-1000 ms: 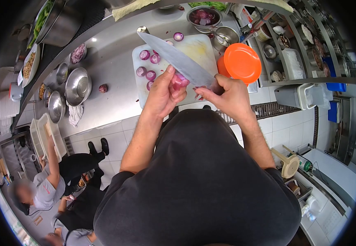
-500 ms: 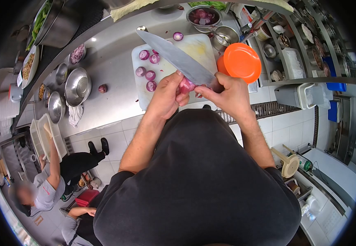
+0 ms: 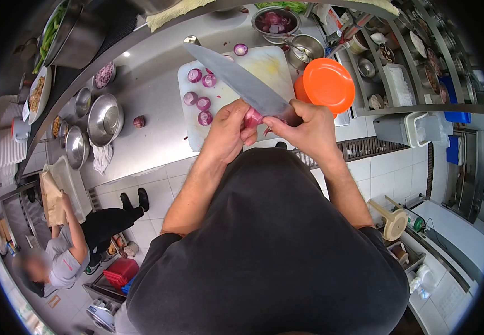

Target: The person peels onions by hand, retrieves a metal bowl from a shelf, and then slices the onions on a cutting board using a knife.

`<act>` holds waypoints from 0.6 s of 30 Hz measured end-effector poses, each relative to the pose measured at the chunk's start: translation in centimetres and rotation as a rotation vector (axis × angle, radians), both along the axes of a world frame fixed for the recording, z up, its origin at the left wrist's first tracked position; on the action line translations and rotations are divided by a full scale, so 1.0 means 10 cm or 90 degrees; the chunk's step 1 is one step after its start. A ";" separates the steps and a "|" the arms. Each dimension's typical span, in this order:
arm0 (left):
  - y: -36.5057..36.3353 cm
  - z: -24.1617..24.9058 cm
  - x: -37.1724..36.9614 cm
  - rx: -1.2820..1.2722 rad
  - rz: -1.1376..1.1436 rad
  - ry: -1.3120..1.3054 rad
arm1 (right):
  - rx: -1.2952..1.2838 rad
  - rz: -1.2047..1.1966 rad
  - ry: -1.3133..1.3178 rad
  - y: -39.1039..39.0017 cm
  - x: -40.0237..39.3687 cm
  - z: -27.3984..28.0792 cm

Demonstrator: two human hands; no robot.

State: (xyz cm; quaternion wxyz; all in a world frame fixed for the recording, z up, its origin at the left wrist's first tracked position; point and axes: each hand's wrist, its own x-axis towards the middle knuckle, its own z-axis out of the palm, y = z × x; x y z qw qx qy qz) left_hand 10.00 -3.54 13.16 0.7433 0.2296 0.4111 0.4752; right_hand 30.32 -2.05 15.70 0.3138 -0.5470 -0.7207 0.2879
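The left hand (image 3: 228, 131) has its grip closed around a small red onion (image 3: 253, 116), thumb and fingers wrapped over it, held in the air just above the near edge of a white board (image 3: 275, 67). The right hand (image 3: 306, 128) has its grip closed on the handle of a large knife (image 3: 236, 75), with the thumb pressed against the onion right at the heel of the blade. The blade slants up and away to the left, over the board.

Since a second ago the two hands have drawn together; then the onion sat lower in the left palm and the right thumb was clear of it. The knife has barely shifted.

Five peeled onion halves (image 3: 196, 92) lie cut side up on the left part of the board, and one more sits beyond it. An orange lid (image 3: 328, 85) stands just right of the board. On the steel tabletop (image 3: 152, 95), a lone onion (image 3: 139, 121) lies well left, near empty metal bowls (image 3: 105, 118). A bowl of onions (image 3: 275, 22) sits at the far edge.

Below left, a co-worker (image 3: 63, 251) now holds brown paper, which has replaced the white tray raised earlier.
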 end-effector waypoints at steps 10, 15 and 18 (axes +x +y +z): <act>0.05 -0.06 0.07 0.042 0.013 -0.004 | -0.098 0.023 0.132 -0.02 0.00 -0.03; 0.08 -0.02 0.04 -0.012 0.005 -0.073 | -0.169 0.013 0.156 -0.02 0.04 -0.03; 0.09 -0.07 -0.01 -0.044 -0.006 -0.112 | -0.183 0.002 0.119 -0.01 0.09 -0.08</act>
